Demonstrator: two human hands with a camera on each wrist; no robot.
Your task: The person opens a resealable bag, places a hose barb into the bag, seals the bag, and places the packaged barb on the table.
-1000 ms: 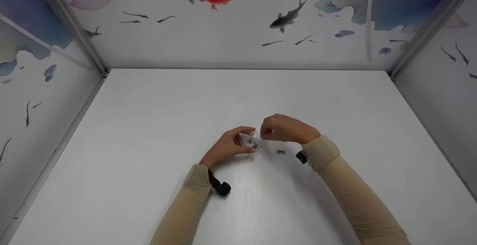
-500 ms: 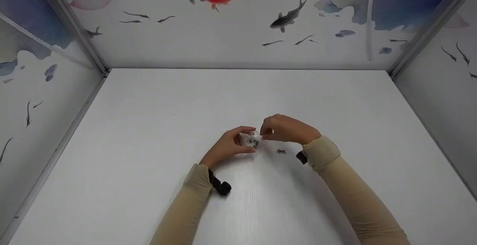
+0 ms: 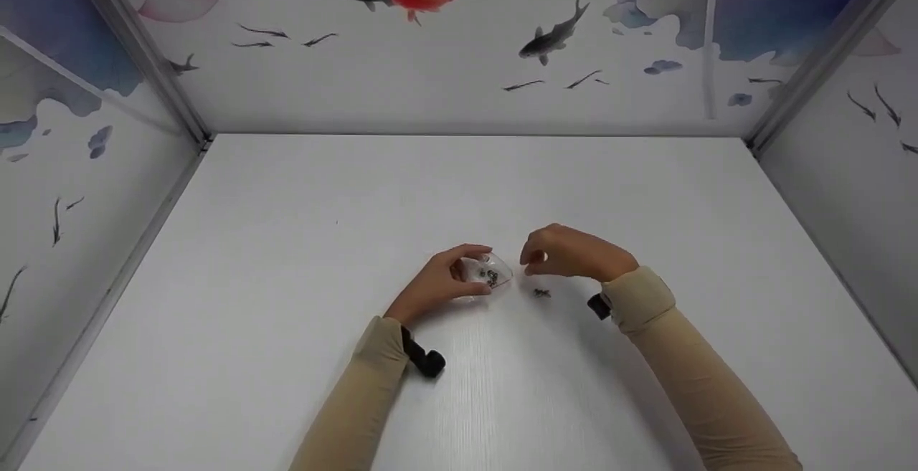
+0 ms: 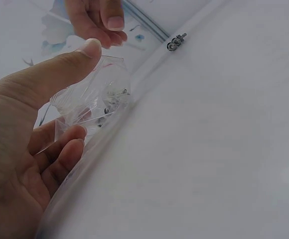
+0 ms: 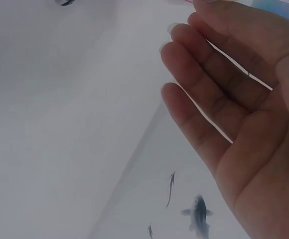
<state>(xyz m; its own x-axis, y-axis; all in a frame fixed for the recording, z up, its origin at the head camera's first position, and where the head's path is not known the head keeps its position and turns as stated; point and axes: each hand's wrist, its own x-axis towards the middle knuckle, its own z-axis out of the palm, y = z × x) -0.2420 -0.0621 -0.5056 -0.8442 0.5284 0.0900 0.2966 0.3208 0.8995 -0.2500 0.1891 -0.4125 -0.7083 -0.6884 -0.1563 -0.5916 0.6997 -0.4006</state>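
Going left to right here: the left hand point(image 3: 435, 279) sits at about 9 o'clock from a little clear plastic bag point(image 3: 503, 269), thumb on the near side and fingers curled round the far side, so it's got the bag clamped between them. My guess is that the wide C-shaped grip is there to stop the thin plastic collapsing, and holding from 9 o'clock leaves the 3 o'clock end uncovered. A few small metal bits point(image 3: 492, 278) are bunched in the bag, probably because that's where it sags. Whether the bag rests on the table point(image 3: 301, 198) or hangs a touch above it, I can't tell. Then at roughly 4 o'clock from the bag there's a tight little pile of loose metal pieces point(image 3: 542, 293) on the table, handy for the right hand I'd say. That right hand point(image 3: 575, 253) hovers around 2 to 3 o'clock from the bag, apart from it. Its fingers are loosely bent and bunched fairly close, nothing visible in them; can't tell if the thumb tip touches the others.
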